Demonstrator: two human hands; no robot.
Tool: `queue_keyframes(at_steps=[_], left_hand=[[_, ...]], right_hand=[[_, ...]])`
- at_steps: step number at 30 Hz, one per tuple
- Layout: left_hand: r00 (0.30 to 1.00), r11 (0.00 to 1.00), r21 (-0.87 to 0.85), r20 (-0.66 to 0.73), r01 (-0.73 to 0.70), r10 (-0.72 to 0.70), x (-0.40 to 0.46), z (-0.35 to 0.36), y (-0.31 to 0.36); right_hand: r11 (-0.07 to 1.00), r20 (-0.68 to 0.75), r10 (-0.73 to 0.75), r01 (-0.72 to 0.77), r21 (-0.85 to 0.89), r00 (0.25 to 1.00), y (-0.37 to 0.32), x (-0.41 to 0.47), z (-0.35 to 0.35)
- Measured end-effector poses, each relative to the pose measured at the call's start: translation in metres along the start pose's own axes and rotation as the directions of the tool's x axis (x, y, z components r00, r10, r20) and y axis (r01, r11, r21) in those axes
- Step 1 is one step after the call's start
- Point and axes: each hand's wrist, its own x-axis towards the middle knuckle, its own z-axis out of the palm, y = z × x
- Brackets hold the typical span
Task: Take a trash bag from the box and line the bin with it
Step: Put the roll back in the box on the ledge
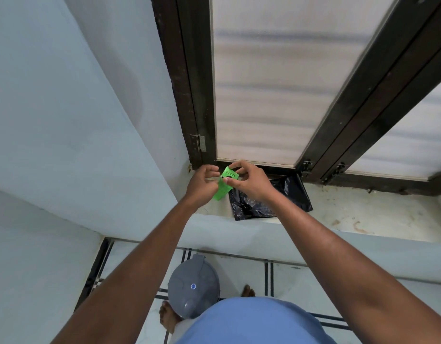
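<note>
Observed: a person stands at a window sill [351,214], both arms raised toward it. The green box [225,183] is held over the sill's left end, just in front of the dark window frame [194,95]. The right hand [249,181] pinches the box's far end between thumb and fingers. The left hand [202,181] is curled at the box's left side, fingertips at the opening; whether it has hold of a bag cannot be told. A black plastic sheet [271,197], possibly a bag, lies flat on the sill under and to the right of the right hand.

The bin [193,286], grey with its lid shut, stands on the tiled floor [301,276] near the person's feet, well below the sill.

Judgement: the step in hand is drawing one bag out of the box; the task is at an early stage, with the bin unopened and unlined.

Recommended practice: keep the right hand firm on the box so it does not twist. Let the left fingers take only the leading edge of one bag. Pull steadily along the line of the opening, not sideways, to avoid tearing thin film or dragging out several. Set the box on the sill before turning to the bin.
</note>
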Motion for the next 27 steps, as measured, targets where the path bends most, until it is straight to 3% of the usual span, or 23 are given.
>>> queue_keyframes(at_steps=[5,13,18,22,27], left_hand=[[0.986,0.966,0.204,-0.027,-0.158,0.167,-0.016,0.018,-0.018],[0.971,0.988,0.085,-0.189,-0.13,0.144,-0.015,0.014,-0.032],[0.968,0.99,0.051,-0.208,-0.132,0.14,-0.017,0.014,-0.033],[0.973,0.987,0.051,-0.17,-0.152,0.158,-0.015,0.013,-0.036],[0.973,0.991,0.058,-0.189,-0.121,0.13,-0.015,0.004,-0.03]], right_hand=[[1.0,0.033,0.017,-0.017,-0.023,0.999,-0.002,0.001,0.008],[0.991,0.066,0.072,-0.079,0.106,0.995,-0.007,0.008,0.022],[0.999,0.031,0.05,-0.051,0.016,0.998,-0.021,0.011,0.024],[0.989,0.006,0.008,-0.007,-0.151,1.0,-0.029,0.015,0.028],[0.967,-0.134,-0.146,0.113,-0.228,0.98,-0.032,0.007,0.045]])
